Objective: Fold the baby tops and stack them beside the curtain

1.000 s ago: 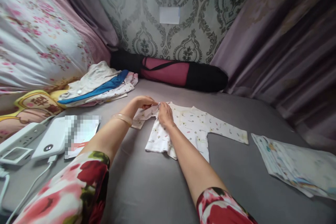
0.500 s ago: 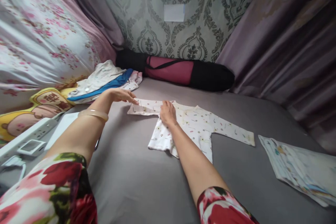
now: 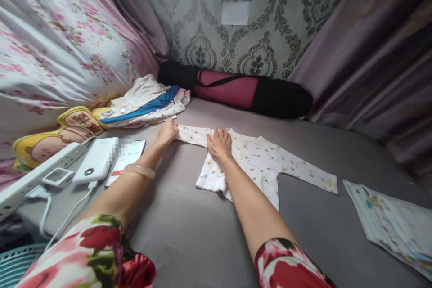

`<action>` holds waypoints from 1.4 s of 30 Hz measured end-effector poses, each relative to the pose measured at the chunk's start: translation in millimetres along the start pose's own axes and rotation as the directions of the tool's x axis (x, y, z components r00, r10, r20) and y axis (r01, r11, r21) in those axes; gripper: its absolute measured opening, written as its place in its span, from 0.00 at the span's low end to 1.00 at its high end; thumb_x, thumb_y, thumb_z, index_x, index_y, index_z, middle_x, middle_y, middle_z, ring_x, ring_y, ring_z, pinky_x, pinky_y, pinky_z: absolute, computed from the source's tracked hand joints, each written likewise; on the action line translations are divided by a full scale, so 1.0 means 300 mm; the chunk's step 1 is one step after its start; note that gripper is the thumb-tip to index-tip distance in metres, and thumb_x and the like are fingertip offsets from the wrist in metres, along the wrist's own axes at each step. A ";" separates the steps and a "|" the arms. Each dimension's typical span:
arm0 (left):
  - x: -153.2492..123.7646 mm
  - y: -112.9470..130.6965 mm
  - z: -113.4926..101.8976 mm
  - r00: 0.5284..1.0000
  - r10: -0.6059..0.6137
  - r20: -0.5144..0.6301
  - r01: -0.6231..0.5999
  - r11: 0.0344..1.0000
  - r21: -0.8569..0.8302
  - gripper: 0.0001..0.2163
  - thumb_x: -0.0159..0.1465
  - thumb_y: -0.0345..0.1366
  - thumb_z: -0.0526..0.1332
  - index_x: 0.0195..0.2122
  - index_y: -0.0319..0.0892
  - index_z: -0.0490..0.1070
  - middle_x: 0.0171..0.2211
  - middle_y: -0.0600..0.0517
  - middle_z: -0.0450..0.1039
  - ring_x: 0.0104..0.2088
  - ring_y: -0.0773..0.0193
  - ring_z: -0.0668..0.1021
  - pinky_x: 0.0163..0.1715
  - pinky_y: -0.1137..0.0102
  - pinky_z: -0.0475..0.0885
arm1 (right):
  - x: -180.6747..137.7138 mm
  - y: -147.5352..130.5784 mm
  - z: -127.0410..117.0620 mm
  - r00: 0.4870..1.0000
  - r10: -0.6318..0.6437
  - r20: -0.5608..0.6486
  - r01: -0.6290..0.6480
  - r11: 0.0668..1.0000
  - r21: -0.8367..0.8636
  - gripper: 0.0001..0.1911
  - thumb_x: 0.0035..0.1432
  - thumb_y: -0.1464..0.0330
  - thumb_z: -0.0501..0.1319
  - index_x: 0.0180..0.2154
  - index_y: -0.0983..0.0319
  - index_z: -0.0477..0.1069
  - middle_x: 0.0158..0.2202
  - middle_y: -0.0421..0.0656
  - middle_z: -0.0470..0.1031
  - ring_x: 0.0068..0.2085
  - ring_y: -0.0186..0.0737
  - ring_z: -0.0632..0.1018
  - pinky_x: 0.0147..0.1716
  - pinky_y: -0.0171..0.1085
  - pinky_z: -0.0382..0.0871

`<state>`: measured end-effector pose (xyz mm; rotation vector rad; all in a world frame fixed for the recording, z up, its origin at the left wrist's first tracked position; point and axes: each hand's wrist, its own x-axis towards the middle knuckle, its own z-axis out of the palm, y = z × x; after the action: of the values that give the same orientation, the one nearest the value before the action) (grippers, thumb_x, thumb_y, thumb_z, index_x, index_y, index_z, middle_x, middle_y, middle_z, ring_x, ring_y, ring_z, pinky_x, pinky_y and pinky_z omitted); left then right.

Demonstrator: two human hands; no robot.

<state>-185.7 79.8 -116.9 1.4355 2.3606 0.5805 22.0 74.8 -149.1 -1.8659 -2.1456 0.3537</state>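
Note:
A small white long-sleeved shirt (image 3: pixel 251 157) with a scattered print lies spread on the grey sheet (image 3: pixel 182 229). At its left cuff, my left hand (image 3: pixel 168 132) is closed on the sleeve end, with a pale bangle on that wrist. My right hand (image 3: pixel 220 144) rests flat on the shirt near the left shoulder, its fingers stretched out and slightly apart. The other sleeve reaches out to the right, untouched. My right forearm hides part of the shirt's body.
A pile of folded clothes (image 3: pixel 145 101) sits back left, beside a yellow cartoon cushion (image 3: pixel 72 132). Nearer are a power strip (image 3: pixel 42 173), a white power bank (image 3: pixel 97 159) and a phone (image 3: pixel 130 155). A black and maroon bag (image 3: pixel 232 91) lies along the wall. A clear packet (image 3: pixel 391 220) is at right.
My left hand has gone from lying with extended fingers on the cuff to gripping it. My right hand's fingers have spread a little. The view has shifted, showing the power bank and phone.

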 end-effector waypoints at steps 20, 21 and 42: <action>-0.125 0.119 0.108 0.860 0.506 0.068 -0.503 0.817 0.282 0.16 0.68 0.31 0.47 0.52 0.35 0.69 0.51 0.36 0.71 0.53 0.50 0.72 0.54 0.61 0.64 | -0.001 -0.006 0.014 0.999 0.015 -0.046 -0.017 0.999 -0.045 0.29 0.67 0.58 0.44 0.66 0.58 0.57 0.69 0.50 0.52 0.68 0.54 0.51 0.64 0.52 0.39; -0.135 0.144 0.139 0.825 0.553 0.116 -0.565 0.799 0.207 0.17 0.69 0.34 0.48 0.54 0.39 0.67 0.52 0.40 0.72 0.53 0.55 0.73 0.54 0.65 0.65 | -0.003 -0.005 0.009 1.000 0.005 -0.029 -0.007 0.998 -0.060 0.29 0.67 0.58 0.45 0.66 0.58 0.56 0.69 0.50 0.51 0.68 0.54 0.51 0.64 0.52 0.38; -0.086 -0.080 0.131 0.836 0.548 0.017 -0.514 0.773 0.372 0.27 0.70 0.41 0.41 0.63 0.29 0.59 0.65 0.35 0.56 0.67 0.49 0.57 0.65 0.54 0.47 | -0.007 -0.005 0.000 0.999 -0.008 -0.032 0.009 1.000 0.021 0.28 0.67 0.60 0.46 0.65 0.60 0.57 0.69 0.49 0.51 0.69 0.51 0.49 0.65 0.52 0.39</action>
<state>-174.3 53.7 -161.2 2.3357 2.1880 0.3450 20.9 72.4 -148.6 -1.8378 -2.1202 0.3417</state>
